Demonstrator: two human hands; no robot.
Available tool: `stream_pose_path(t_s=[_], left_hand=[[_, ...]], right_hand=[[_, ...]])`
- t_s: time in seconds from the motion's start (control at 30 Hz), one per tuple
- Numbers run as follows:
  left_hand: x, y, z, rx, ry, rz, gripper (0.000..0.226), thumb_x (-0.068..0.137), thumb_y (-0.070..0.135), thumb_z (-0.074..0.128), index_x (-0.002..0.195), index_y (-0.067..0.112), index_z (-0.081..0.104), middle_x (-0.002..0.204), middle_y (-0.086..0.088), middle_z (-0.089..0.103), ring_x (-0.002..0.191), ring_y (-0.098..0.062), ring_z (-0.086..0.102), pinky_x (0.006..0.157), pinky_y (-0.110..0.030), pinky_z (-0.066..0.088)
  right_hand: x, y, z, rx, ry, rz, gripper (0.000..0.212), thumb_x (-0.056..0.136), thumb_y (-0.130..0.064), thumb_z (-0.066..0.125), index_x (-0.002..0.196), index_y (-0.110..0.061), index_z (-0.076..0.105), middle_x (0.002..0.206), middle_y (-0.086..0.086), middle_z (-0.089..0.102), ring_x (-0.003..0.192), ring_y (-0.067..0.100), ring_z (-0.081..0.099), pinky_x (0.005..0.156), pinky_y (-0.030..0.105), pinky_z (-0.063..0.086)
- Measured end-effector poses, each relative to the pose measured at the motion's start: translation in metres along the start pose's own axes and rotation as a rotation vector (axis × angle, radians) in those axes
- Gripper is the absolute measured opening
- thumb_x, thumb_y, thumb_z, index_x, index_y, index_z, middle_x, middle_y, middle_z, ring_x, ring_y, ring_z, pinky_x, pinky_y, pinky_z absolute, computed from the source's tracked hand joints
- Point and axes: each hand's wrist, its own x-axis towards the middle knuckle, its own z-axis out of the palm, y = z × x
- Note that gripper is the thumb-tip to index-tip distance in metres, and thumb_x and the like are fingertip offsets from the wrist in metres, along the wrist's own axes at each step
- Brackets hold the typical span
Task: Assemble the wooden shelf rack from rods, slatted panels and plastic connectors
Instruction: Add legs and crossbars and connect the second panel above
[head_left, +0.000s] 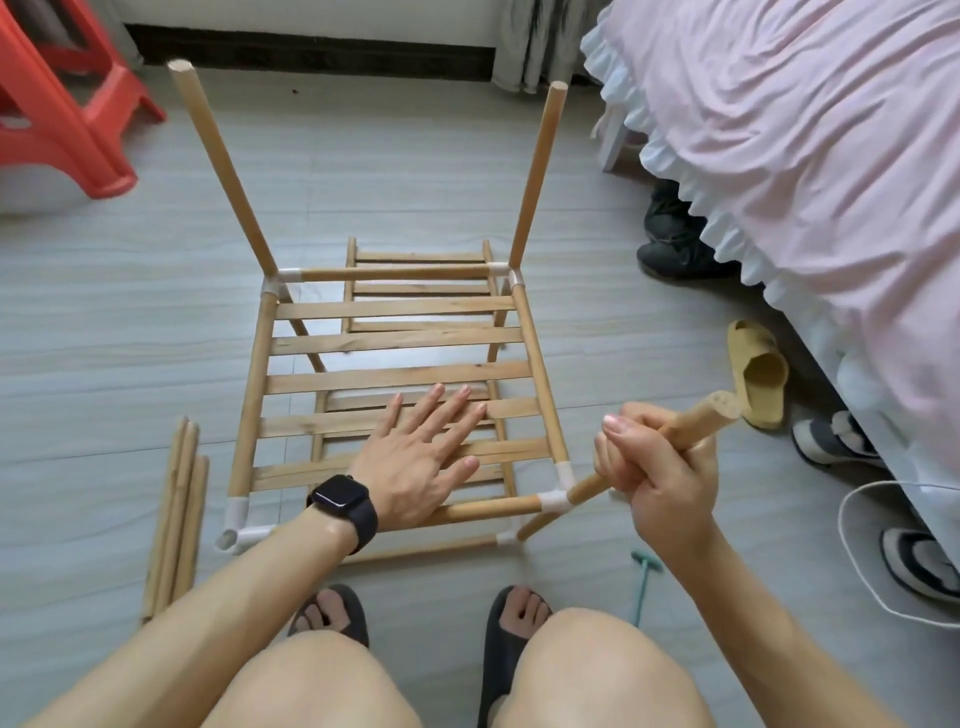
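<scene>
The frame (254, 384) stands on the floor (130, 312) in the middle of the view. The left hand (421, 462) lies flat on its panel (395, 343) toward 5 o'clock, fingers (452, 410) straight and released. At the frame's 4 o'clock, the right hand (654, 467) clenches a rod (701, 418). The rod's lower end meets the white connector (558, 496) at the near right corner. Two uprights (223, 171) rise at 11 and 1 o'clock. Spare rods (176, 514) lie at 8 o'clock.

Two hands (415, 467), one held rod (693, 422), two upright rods (223, 171), three loose rods (176, 519)
</scene>
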Motion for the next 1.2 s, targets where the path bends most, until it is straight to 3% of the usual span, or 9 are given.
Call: stream_pose_path(t_s=[0.4, 0.57, 0.63, 0.7, 0.8, 0.9, 0.97, 1.03, 1.2], left_hand=[[0.000, -0.003, 0.004, -0.015, -0.061, 0.005, 0.061, 0.102, 0.059, 0.012, 0.152, 0.044, -0.020, 0.159, 0.018, -0.027, 0.145, -0.010, -0.031, 0.120, -0.047, -0.017], [-0.005, 0.001, -0.004, -0.020, -0.068, 0.009, 0.061, 0.102, 0.059, 0.015, 0.154, 0.044, -0.012, 0.163, 0.014, -0.019, 0.149, -0.012, -0.023, 0.122, -0.047, -0.012], [-0.011, -0.001, -0.009, -0.017, -0.066, 0.001, 0.058, 0.103, 0.057, 0.016, 0.155, 0.045, -0.008, 0.164, 0.012, -0.016, 0.151, -0.013, -0.018, 0.123, -0.047, -0.010], [-0.022, -0.007, -0.013, 0.005, -0.066, -0.021, 0.057, 0.101, 0.061, 0.010, 0.155, 0.046, -0.005, 0.165, 0.009, -0.014, 0.152, -0.015, -0.015, 0.123, -0.048, -0.007], [-0.048, -0.026, -0.016, 0.004, -0.066, -0.075, 0.082, 0.077, 0.073, -0.014, 0.154, 0.046, -0.004, 0.165, 0.007, -0.012, 0.153, -0.016, -0.012, 0.124, -0.050, -0.002], [-0.074, -0.055, -0.017, 0.027, -0.049, -0.142, 0.089, 0.072, 0.077, -0.020, 0.154, 0.047, -0.003, 0.164, 0.009, -0.013, 0.153, -0.015, -0.009, 0.124, -0.047, -0.002], [-0.090, -0.070, -0.016, 0.073, -0.042, -0.187, 0.075, 0.082, 0.069, -0.012, 0.153, 0.047, -0.005, 0.164, 0.008, -0.013, 0.153, -0.016, -0.010, 0.123, -0.044, -0.003], [-0.104, -0.083, -0.014, 0.082, -0.019, -0.232, 0.072, 0.083, 0.067, -0.008, 0.152, 0.047, -0.007, 0.164, 0.006, -0.015, 0.152, -0.015, -0.012, 0.123, -0.046, -0.005], [-0.137, -0.116, -0.006, -0.069, 0.110, -0.371, 0.068, 0.086, 0.070, -0.003, 0.151, 0.052, 0.000, 0.164, 0.008, -0.008, 0.153, -0.018, -0.003, 0.123, -0.050, 0.000]], right_hand=[[0.001, 0.018, 0.004, -0.035, 0.068, -0.001, 0.039, 0.078, -0.018, 0.057, 0.043, -0.029, 0.042, 0.041, -0.010, 0.032, 0.036, 0.012, 0.025, 0.047, 0.024, 0.025], [-0.005, 0.007, 0.006, -0.155, 0.121, 0.038, 0.044, 0.080, -0.024, 0.059, 0.043, -0.016, 0.037, 0.042, 0.003, 0.031, 0.041, 0.020, 0.028, 0.047, 0.038, 0.028], [-0.008, -0.002, 0.007, -0.262, 0.161, 0.084, 0.047, 0.088, -0.025, 0.061, 0.049, -0.010, 0.039, 0.045, 0.004, 0.038, 0.045, 0.022, 0.040, 0.052, 0.041, 0.038], [-0.015, -0.007, 0.001, -0.566, 0.163, 0.166, 0.043, 0.096, -0.034, 0.061, 0.065, -0.008, 0.048, 0.059, 0.002, 0.054, 0.060, 0.018, 0.055, 0.067, 0.040, 0.048], [-0.033, -0.006, -0.014, -1.072, -0.005, 0.425, 0.031, 0.090, -0.053, 0.062, 0.091, -0.022, 0.057, 0.092, -0.005, 0.061, 0.088, 0.014, 0.060, 0.080, 0.038, 0.050], [-0.043, -0.012, -0.012, -1.363, -0.368, 0.625, 0.034, 0.093, -0.056, 0.050, 0.091, -0.027, 0.069, 0.087, -0.011, 0.066, 0.088, 0.014, 0.060, 0.072, 0.030, 0.049], [-0.042, -0.014, 0.001, -1.368, -0.550, 0.645, 0.030, 0.096, -0.050, 0.049, 0.094, -0.031, 0.073, 0.080, -0.014, 0.066, 0.084, 0.010, 0.061, 0.065, 0.025, 0.045], [-0.036, -0.012, 0.019, -1.286, -0.632, 0.587, 0.026, 0.097, -0.045, 0.051, 0.100, -0.033, 0.074, 0.088, -0.013, 0.070, 0.088, 0.007, 0.063, 0.073, 0.025, 0.049], [-0.001, 0.014, 0.076, -1.159, -0.666, 0.317, 0.026, 0.101, -0.038, 0.051, 0.118, -0.031, 0.069, 0.109, -0.016, 0.065, 0.103, 0.006, 0.060, 0.087, 0.024, 0.048]])
